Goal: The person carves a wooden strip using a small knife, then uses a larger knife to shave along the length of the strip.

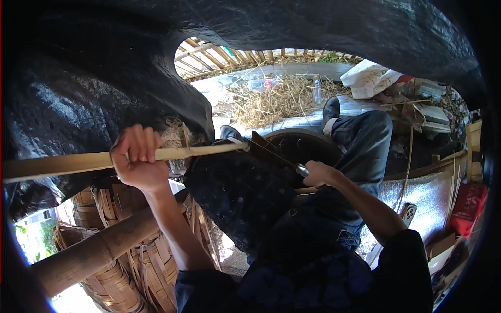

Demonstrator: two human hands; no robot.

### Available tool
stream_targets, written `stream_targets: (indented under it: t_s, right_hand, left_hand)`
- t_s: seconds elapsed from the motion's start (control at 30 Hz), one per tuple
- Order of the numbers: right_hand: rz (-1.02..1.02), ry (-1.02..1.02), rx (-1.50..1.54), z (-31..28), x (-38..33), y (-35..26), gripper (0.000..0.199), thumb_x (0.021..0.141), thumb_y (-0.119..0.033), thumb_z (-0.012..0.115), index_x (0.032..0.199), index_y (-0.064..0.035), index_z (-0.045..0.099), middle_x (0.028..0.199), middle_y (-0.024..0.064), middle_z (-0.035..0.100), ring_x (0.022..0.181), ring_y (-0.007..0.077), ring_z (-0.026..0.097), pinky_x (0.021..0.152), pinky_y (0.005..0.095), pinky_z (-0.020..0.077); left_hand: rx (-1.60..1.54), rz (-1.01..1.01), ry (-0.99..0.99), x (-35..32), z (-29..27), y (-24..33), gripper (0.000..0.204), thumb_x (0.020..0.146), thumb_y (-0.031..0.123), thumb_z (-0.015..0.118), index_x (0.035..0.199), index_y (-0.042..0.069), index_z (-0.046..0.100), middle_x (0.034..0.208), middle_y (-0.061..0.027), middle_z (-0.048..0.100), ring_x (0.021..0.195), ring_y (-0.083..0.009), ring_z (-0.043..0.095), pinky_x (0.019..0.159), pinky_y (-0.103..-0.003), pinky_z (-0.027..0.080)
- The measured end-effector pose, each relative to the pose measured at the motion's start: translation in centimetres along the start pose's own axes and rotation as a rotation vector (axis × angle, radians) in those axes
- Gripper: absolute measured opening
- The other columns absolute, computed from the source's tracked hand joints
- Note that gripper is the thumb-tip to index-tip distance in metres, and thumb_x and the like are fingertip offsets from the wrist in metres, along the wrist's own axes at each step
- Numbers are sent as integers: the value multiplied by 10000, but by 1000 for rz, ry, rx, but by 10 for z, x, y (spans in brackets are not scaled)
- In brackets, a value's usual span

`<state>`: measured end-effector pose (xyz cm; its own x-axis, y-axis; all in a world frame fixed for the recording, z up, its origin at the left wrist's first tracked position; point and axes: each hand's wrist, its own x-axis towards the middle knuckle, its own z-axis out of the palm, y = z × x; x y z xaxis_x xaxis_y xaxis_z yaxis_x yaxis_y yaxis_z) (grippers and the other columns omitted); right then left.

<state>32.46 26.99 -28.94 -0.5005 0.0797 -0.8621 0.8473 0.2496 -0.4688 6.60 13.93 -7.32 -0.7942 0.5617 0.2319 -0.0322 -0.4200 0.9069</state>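
We judged that everything turned on where the pale bamboo strip [209, 151] met the knife [270, 150]. The strip's long axis ran left to right, rising slightly toward its right end, which lay at the far-left end of the dark blade; we could not tell whether the two touched. The blade slanted across that line, from far left to near right.

Our left hand [139, 158] was the nearer to the strip, its fingers curled closed around it, with the forearm reaching up from the near side. Our right hand [320, 174] lay to the right of the strip's end, wrapped around the knife's handle, its forearm angling in from near right. Below the strip, dark cloth [235, 193] covered our lap.
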Motion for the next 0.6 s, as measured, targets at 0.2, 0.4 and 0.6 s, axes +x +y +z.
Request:
stream_targets:
  t_s: [0.2, 0.4, 0.6]
  right_hand:
    - [-46, 126, 126, -19, -64, -22, 230, 672, -91, 523, 813, 90, 504, 567, 157, 572, 445, 192, 566, 411, 307, 444]
    - [-199, 215, 417, -14, -91, -16, 271, 698, -99, 562, 867, 87, 461, 526, 96, 516, 379, 129, 496, 334, 263, 376]
    - [-285, 180, 528, -13, -117, -39, 258, 710, -95, 559, 869, 71, 443, 509, 70, 484, 360, 113, 463, 311, 262, 337]
  left_hand:
    - [-30, 56, -7, -6, 0, -1, 330, 789, 176, 394, 500, 152, 237, 469, 13, 225, 403, -75, 198, 437, -232, 176]
    - [-29, 17, 114, -18, 9, -12, 325, 792, 178, 393, 508, 150, 236, 472, 16, 223, 400, -70, 189, 427, -232, 167]
    - [51, 37, 42, -28, 14, -22, 312, 791, 202, 391, 531, 143, 230, 486, 26, 230, 424, -64, 201, 446, -233, 163]
